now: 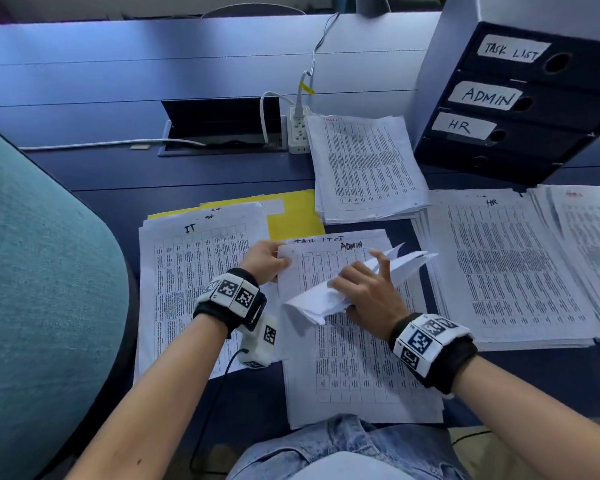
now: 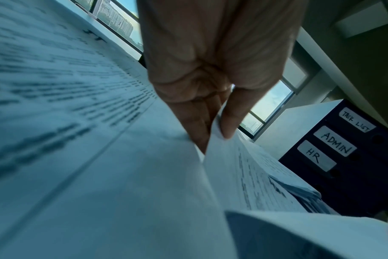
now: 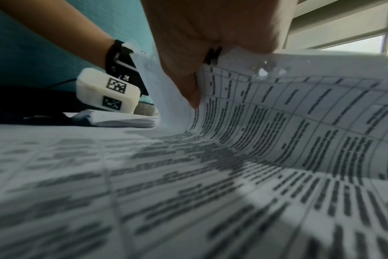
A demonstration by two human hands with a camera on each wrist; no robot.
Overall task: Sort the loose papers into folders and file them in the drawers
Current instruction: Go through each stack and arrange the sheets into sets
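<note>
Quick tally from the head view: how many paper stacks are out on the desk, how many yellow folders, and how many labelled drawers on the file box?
Paper stacks: 5 (IT, ADMIN, HR, one by the power strip, one at the right edge)
Yellow folders: 1
Labelled drawers: 3 (TASK LIST, ADMIN, HR)
Total: 9
</note>
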